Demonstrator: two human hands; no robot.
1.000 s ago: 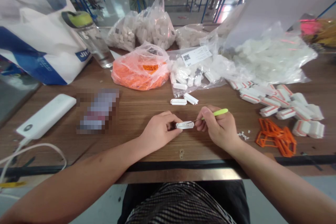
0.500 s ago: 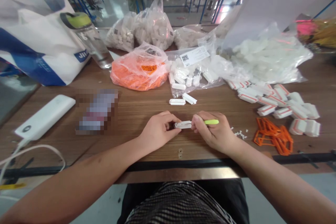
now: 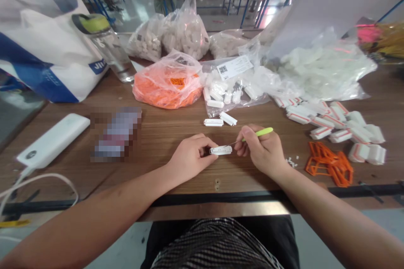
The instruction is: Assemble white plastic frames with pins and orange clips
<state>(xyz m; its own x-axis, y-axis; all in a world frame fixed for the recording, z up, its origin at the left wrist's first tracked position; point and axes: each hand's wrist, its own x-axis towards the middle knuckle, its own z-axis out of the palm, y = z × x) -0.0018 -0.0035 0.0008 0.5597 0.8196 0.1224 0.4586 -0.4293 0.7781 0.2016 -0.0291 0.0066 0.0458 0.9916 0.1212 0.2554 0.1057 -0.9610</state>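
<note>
Pinching one white tag (image 3: 220,150) in left fingers (image 3: 205,144), one green-handled needle (image 3: 260,133) in right fingers (image 3: 243,138)

The small tag (image 3: 220,150) is smooth, matt white plastic, and the pick (image 3: 265,132) has a glossy lime-green plastic handle and a thin metal tip. The tabletop (image 3: 151,134) is wood-grain laminate with a faint sheen, and the crinkly bag (image 3: 167,92) is thin, glossy, clear plastic.

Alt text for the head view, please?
The left hand pinches a small white plastic piece while the right hand holds a green-handled pick, its thin metal tip reaching toward the piece, over a wooden table. Plastic bags of white parts and an orange-filled bag lie beyond.
</note>
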